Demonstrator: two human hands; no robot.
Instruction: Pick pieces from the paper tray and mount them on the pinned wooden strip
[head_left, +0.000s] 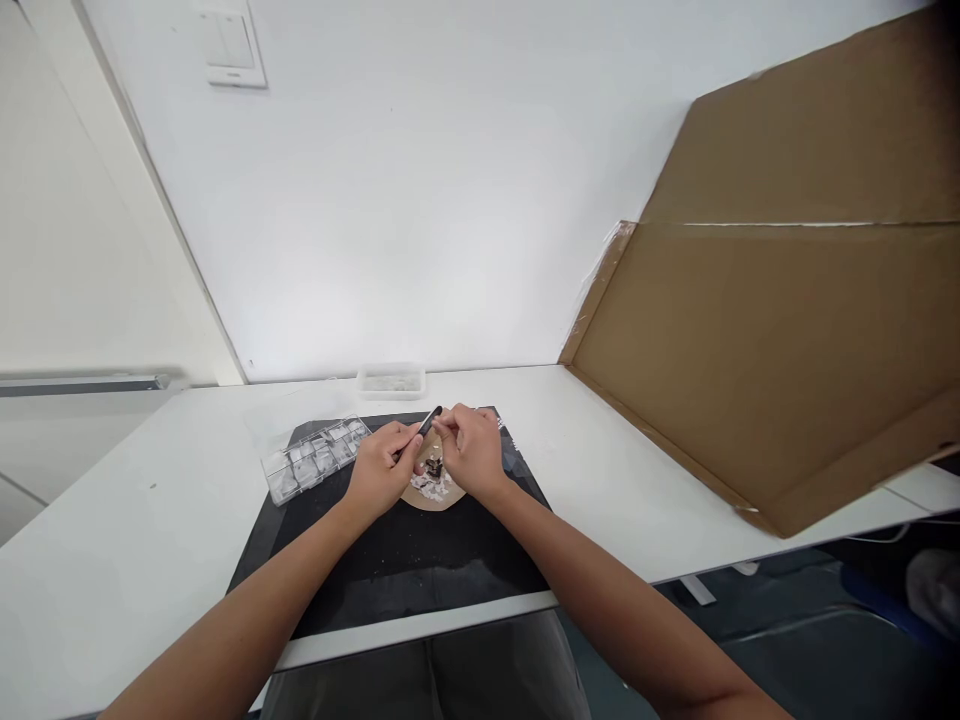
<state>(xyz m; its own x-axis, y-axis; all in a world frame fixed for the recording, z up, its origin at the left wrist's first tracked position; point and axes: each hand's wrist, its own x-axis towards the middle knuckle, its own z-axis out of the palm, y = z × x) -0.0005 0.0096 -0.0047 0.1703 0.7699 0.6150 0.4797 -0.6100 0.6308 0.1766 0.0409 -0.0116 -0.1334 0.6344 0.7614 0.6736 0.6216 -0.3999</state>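
Observation:
My left hand [381,465] is closed around a slim dark stick-like tool [430,420], whose black end points up and to the right. Close beside that end, my right hand [474,452] is closed with fingertips pinched together; what they hold, if anything, is too small to make out. Below both hands lies a round tan disc [431,504], partly covered by them. Small white scraps [432,487] and a few dark and gold bits [434,467] sit on it. The disc rests on a black mat [375,575].
A clear compartment box [315,458] with whitish packets stands at the mat's left. Behind the mat, a small translucent tray [391,382] sits near the wall. A large cardboard sheet [772,340] leans upright on the right of the white table [600,490].

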